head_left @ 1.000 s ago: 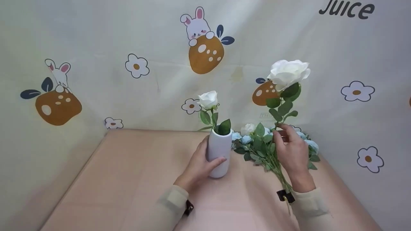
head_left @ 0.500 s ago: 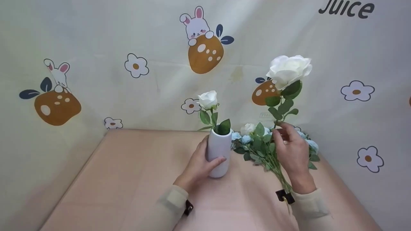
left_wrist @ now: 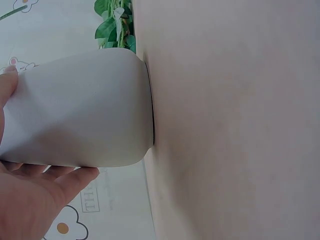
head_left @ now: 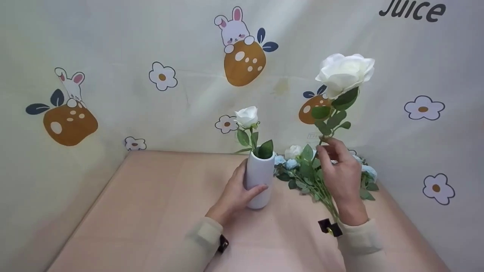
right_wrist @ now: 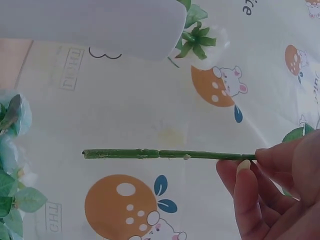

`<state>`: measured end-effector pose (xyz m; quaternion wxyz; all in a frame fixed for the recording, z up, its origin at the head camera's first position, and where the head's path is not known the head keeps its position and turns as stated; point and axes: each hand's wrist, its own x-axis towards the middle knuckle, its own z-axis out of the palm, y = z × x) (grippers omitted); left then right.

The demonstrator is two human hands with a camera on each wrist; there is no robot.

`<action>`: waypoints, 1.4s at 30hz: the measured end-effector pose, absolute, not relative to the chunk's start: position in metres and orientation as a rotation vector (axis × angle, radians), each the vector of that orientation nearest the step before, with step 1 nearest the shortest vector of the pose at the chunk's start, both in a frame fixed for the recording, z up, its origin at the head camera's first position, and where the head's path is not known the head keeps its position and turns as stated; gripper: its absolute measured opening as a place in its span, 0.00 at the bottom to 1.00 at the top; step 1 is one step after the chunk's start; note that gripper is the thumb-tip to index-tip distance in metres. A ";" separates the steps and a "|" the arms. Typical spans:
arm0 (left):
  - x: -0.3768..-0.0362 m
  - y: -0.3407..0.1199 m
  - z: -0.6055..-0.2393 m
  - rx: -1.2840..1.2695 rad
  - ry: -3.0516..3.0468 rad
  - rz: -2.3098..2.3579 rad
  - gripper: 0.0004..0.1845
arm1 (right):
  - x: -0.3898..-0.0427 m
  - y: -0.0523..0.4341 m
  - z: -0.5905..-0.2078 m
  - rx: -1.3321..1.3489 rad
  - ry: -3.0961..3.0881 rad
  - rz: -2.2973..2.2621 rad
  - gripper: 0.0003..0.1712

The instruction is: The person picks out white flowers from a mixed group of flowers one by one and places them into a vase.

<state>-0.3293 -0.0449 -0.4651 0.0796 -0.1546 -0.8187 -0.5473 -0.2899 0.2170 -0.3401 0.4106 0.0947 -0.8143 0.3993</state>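
Observation:
A white vase (head_left: 260, 177) stands upright on the table, and my left hand (head_left: 236, 192) grips it around the side, thumb across its front. In the vase is a white rose (head_left: 246, 117) with green leaves, its bloom above the rim. My right hand (head_left: 342, 177) pinches the green stem (right_wrist: 125, 154) of a larger white rose (head_left: 345, 73), held up to the right of the vase. In the right wrist view the stem's lower end sticks out free past the fingertips. The left wrist view shows the vase's base (left_wrist: 142, 105) at the tabletop.
Behind my right hand, a bunch of blue and white flowers (head_left: 291, 164) with green stems lies on the pink-covered table (head_left: 143, 200). A printed backdrop (head_left: 189, 45) with rabbits and oranges hangs behind the table.
My right hand has moved slightly up and left with the large rose, whose bloom now sits higher and looks bigger. My left hand and the vase have stayed in place.

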 end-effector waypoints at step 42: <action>-0.326 -0.043 -0.462 -0.417 -2.476 -1.707 0.59 | -0.272 0.157 -0.322 0.507 -1.741 1.266 0.11</action>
